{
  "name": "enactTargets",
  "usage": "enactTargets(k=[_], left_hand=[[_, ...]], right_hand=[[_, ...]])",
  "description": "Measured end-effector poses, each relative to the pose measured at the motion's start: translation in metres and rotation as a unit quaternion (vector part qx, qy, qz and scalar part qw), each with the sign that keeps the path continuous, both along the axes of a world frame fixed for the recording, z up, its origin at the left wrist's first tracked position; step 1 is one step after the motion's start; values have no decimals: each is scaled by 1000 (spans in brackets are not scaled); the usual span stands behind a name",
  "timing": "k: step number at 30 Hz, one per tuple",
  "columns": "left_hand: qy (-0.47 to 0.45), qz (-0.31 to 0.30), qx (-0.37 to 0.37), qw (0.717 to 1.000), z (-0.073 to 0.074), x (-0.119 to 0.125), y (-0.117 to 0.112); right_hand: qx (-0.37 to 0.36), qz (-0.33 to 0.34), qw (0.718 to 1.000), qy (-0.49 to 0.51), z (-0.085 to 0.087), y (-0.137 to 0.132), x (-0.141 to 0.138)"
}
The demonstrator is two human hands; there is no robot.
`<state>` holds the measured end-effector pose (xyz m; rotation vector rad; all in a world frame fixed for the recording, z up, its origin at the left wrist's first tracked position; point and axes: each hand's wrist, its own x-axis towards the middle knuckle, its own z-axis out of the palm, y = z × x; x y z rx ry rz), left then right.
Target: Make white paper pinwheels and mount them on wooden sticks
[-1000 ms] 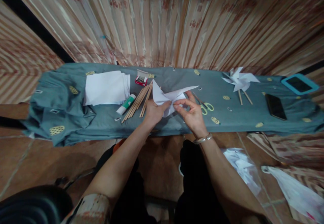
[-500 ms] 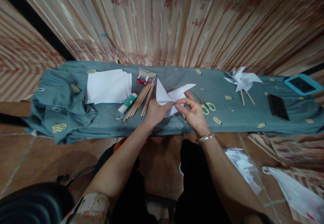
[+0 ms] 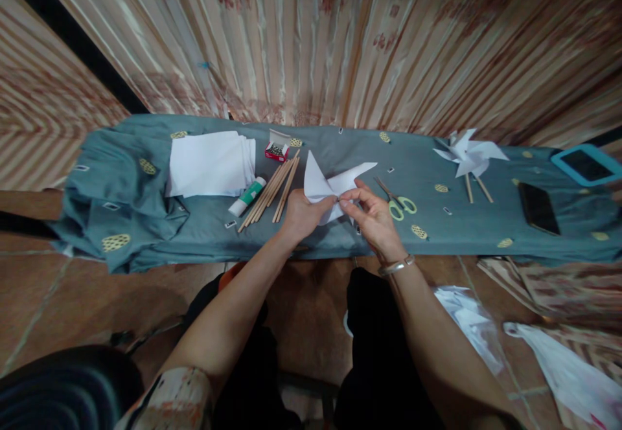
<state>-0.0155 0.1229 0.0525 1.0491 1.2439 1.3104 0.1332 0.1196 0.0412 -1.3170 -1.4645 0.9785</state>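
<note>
A white paper pinwheel (image 3: 317,181) with pointed blades is between my hands, above the cloth. My left hand (image 3: 306,215) grips its lower left, the thumb pressing near the centre. My right hand (image 3: 373,217), with a bracelet at the wrist, has thumb and index finger pinched at the pinwheel's centre, while other fingers rest by the right blade. Something small and dark shows at those fingertips, too small to name. Green-handled scissors (image 3: 402,207) lie just right of my right hand. Left of my left hand are several wooden sticks (image 3: 270,195) and a glue stick (image 3: 247,197).
A stack of white paper (image 3: 208,164) and a red box of small metal pins (image 3: 276,151) lie on the grey-green cloth (image 3: 340,148). Farther right are assembled pinwheels (image 3: 469,153) on sticks, a phone (image 3: 538,208) and a blue-framed tablet (image 3: 587,163). Plastic bags (image 3: 469,323) lie on the floor.
The whole view has shifted slightly. Both hands keep their hold at the pinwheel's centre, and its left blade is tilted a little differently.
</note>
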Motion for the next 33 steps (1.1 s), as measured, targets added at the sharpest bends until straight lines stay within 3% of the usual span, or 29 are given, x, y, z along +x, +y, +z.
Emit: enactTargets(k=[6,18,27,33], left_hand=[[9,-13,-4,1000,-5,-1,0],[-60,-58,24,996,-17,-6,1],[-51,-56,-12,997,-26,-13,0],[-46,-59,-25,997,-27,-16,0]], right_hand=[[-17,2,999,29,-2,0,-2],[-9,4,1000,27,-5,-2,-4],[-5,14,999,35,-7,-3,-9],[19,-21,998,56,-16,-1,-10]])
